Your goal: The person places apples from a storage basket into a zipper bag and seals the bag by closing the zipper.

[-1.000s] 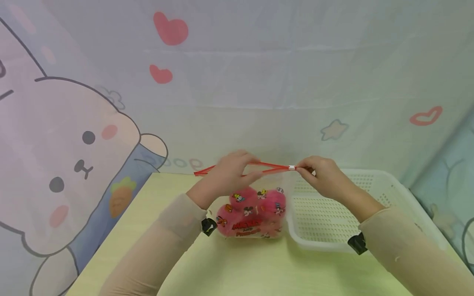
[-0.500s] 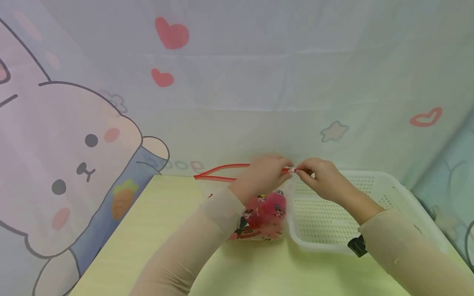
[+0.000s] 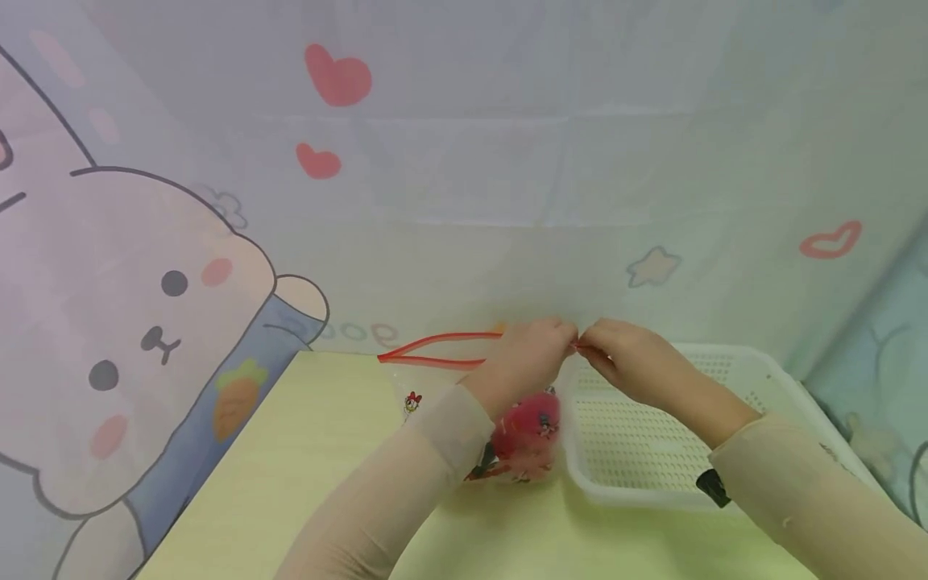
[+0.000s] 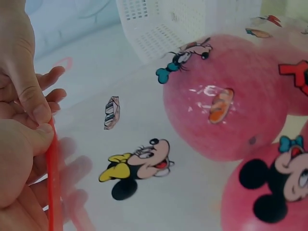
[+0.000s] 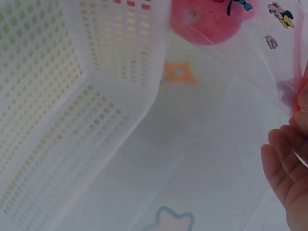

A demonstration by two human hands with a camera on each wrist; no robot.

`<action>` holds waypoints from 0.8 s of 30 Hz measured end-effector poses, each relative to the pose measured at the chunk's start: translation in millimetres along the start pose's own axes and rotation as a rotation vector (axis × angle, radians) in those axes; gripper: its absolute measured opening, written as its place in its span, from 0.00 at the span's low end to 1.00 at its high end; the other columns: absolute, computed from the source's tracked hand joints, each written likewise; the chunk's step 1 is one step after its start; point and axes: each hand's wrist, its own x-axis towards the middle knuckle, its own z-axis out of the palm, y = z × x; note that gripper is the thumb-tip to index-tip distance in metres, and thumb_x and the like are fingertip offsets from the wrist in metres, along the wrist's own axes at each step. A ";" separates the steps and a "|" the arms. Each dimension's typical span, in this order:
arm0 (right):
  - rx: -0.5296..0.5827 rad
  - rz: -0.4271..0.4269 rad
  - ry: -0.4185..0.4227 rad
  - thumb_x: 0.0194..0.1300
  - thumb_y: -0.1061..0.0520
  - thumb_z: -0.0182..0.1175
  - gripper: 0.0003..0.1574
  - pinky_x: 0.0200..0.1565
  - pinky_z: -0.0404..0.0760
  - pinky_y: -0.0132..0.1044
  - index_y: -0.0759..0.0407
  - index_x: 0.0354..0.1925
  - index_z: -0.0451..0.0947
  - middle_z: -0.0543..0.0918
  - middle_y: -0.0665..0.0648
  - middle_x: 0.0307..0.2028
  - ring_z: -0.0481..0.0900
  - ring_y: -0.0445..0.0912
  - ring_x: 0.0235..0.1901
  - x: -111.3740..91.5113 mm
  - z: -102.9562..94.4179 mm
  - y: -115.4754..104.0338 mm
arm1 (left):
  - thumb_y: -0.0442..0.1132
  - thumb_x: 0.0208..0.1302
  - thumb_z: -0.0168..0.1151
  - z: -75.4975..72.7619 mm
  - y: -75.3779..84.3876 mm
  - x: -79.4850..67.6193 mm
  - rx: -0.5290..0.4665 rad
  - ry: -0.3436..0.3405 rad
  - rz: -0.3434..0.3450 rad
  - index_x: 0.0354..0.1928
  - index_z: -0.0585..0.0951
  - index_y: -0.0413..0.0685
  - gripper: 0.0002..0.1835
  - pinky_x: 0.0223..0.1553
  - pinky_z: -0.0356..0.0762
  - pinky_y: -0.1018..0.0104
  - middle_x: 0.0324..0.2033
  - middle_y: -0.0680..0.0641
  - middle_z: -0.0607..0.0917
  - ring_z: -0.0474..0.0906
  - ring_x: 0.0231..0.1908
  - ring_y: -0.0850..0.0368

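A clear zip bag (image 3: 412, 405) with red zip strips and cartoon prints stands on the table, its mouth gaping at the left end. Inside are several pink round fruits (image 4: 224, 98). My left hand (image 3: 531, 361) pinches the red zip strip (image 4: 53, 178) close to the bag's right corner, thumb on the near side and fingers behind. Fingertips of my right hand (image 3: 638, 358) pinch that same corner, right beside the left thumb. The white slider is hidden by the fingers. My left forearm covers much of the bag in the head view.
A white perforated plastic basket (image 3: 580, 475) stands just right of the bag, under my right forearm. Behind the pale yellow table (image 3: 341, 419) hangs a printed curtain (image 3: 464, 161) with a rabbit, hearts and a star.
My left hand has slid right along the zip strip to meet the right hand at the corner. The strips at the left end have spread apart. My right hand has barely moved.
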 end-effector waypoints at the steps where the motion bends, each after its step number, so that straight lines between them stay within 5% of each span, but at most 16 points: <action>1: -0.005 -0.022 0.016 0.57 0.66 0.65 0.06 0.29 0.76 0.34 0.57 0.33 0.79 0.80 0.50 0.28 0.74 0.40 0.27 -0.6 0.4 0.2 | 0.43 0.72 0.50 -0.1 0.2 -0.9 0.002 -0.004 0.002 0.43 0.77 0.51 0.08 0.29 0.74 0.72 0.34 0.53 0.80 0.77 0.34 0.60; 6: -0.021 -0.107 0.082 0.60 0.62 0.63 0.03 0.26 0.74 0.31 0.56 0.31 0.78 0.78 0.49 0.26 0.71 0.38 0.24 -3.2 3.7 1.3 | 0.43 0.72 0.50 -1.0 0.7 -6.2 0.015 -0.022 0.005 0.42 0.76 0.51 0.07 0.25 0.69 0.74 0.31 0.53 0.79 0.74 0.31 0.60; 11: -0.033 -0.155 0.127 0.72 0.51 0.49 0.17 0.24 0.72 0.30 0.56 0.30 0.77 0.77 0.48 0.25 0.70 0.38 0.23 -9.8 7.2 1.0 | 0.42 0.70 0.52 4.2 3.0 -12.1 0.035 0.024 0.030 0.40 0.77 0.51 0.06 0.23 0.66 0.75 0.30 0.53 0.79 0.75 0.30 0.61; 24: -0.064 -0.208 0.218 0.72 0.52 0.48 0.16 0.22 0.69 0.24 0.55 0.31 0.78 0.76 0.46 0.25 0.69 0.35 0.21 -28.1 15.0 1.1 | 0.45 0.69 0.54 14.2 8.1 -19.7 0.154 0.079 0.076 0.39 0.77 0.53 0.06 0.20 0.61 0.76 0.28 0.56 0.79 0.73 0.25 0.64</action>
